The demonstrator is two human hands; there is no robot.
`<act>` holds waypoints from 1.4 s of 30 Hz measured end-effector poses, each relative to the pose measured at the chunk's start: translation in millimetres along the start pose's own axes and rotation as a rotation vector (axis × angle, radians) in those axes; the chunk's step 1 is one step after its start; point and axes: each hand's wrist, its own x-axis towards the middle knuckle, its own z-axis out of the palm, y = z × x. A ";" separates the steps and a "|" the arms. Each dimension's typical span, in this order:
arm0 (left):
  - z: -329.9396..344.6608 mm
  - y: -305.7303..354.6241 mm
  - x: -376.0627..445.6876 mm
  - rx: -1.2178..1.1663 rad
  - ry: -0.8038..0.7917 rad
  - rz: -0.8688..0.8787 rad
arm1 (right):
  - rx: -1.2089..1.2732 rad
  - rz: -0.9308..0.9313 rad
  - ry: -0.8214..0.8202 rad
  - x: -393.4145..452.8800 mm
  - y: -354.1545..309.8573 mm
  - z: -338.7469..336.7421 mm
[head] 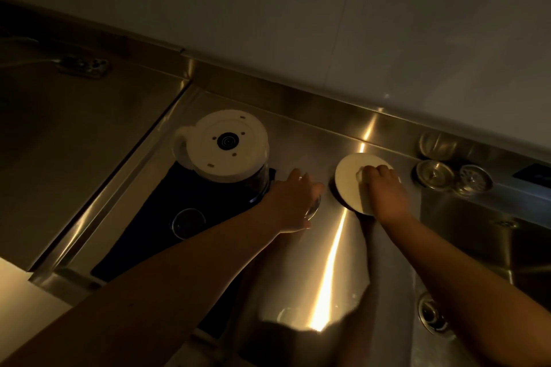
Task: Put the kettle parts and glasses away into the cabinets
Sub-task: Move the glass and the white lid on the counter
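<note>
A glass kettle body (228, 149) stands upside down on a dark mat (143, 235), its white base up. A clear glass (188, 222) sits on the mat in front of it. My left hand (290, 202) lies over another clear glass (313, 208) at the mat's right edge, fingers curled over its top. My right hand (384, 191) grips the knob of a white round kettle lid (350, 182) on the steel counter.
Steel counter (298, 262) with a bright glare streak. A sink (477, 247) lies to the right with a drain (430, 314). Two metal strainers (433, 174) and a small ribbed object (435, 143) sit by the wall. A phone (85, 67) lies far left.
</note>
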 end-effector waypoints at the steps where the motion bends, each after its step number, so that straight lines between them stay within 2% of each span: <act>1: -4.3 -0.7 -4.0 0.003 0.032 0.017 | -0.011 -0.007 0.025 -4.9 -2.3 -7.0; 5: -37.7 -0.8 -20.4 0.029 0.086 0.052 | -0.019 -0.035 0.144 -21.1 -17.9 -42.8; 8: -66.9 -5.0 -38.0 0.045 0.057 -0.011 | -0.005 -0.076 0.251 -32.2 -37.6 -71.7; 10: -86.2 -11.0 -56.0 0.058 0.092 -0.031 | 0.018 -0.110 0.319 -38.8 -57.4 -90.9; 18: -146.5 -56.6 -144.4 -0.074 0.221 -0.076 | -0.086 -0.236 0.430 -63.6 -178.1 -150.4; 21: -167.2 -81.9 -183.4 -0.057 0.268 -0.095 | -0.091 -0.292 0.453 -72.7 -232.3 -165.1; 26: -182.4 -140.5 -266.0 -0.016 0.284 -0.180 | -0.078 -0.373 0.456 -92.7 -331.1 -168.1; 29: -182.1 -180.3 -324.5 0.028 0.269 -0.241 | -0.105 -0.418 0.361 -102.4 -397.5 -156.3; 32: -173.8 -224.1 -381.4 0.077 0.236 -0.344 | -0.151 -0.463 0.302 -109.1 -466.5 -135.4; 36: -163.3 -277.8 -451.5 -0.016 0.267 -0.504 | -0.041 -0.528 0.263 -111.4 -552.8 -106.7; 42: -158.8 -359.9 -531.3 0.031 0.274 -0.681 | -0.011 -0.703 0.226 -91.5 -670.0 -85.2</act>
